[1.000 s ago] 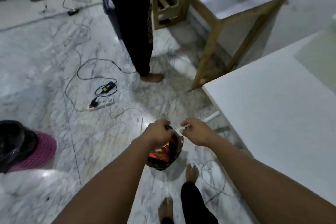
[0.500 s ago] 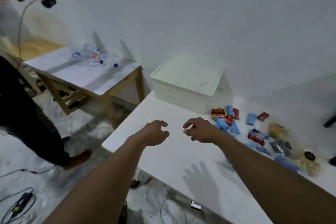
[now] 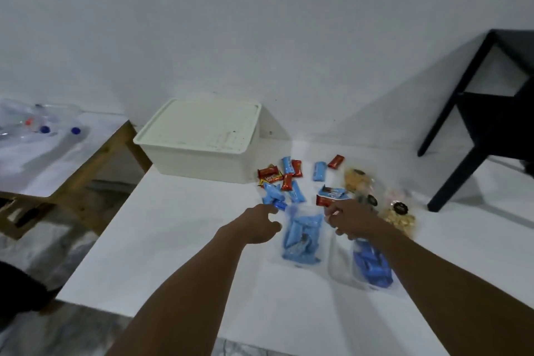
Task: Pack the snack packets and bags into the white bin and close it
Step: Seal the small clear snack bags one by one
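Clear bag (image 3: 302,235) of blue packets lies on the desk (image 3: 173,240) between both hands, long axis running away; left hand (image 3: 261,225) and right hand (image 3: 351,221) half-curled, empty, flanking its far end.

Wooden side table (image 3: 72,170) w/ clear bottles (image 3: 40,124) at left, black stand (image 3: 474,124) at right.

Head view: dim, cool bluish indoor light, source not visible. Soft shadow on the wall (image 3: 289,37) beside the white bin (image 3: 202,150); faint shadows under the forearms on the white table (image 3: 173,240). Overall soft focus, snack packets (image 3: 286,179) smeared, print unreadable. Wide-angle bending at edges; black stand (image 3: 476,124) leans. No glare
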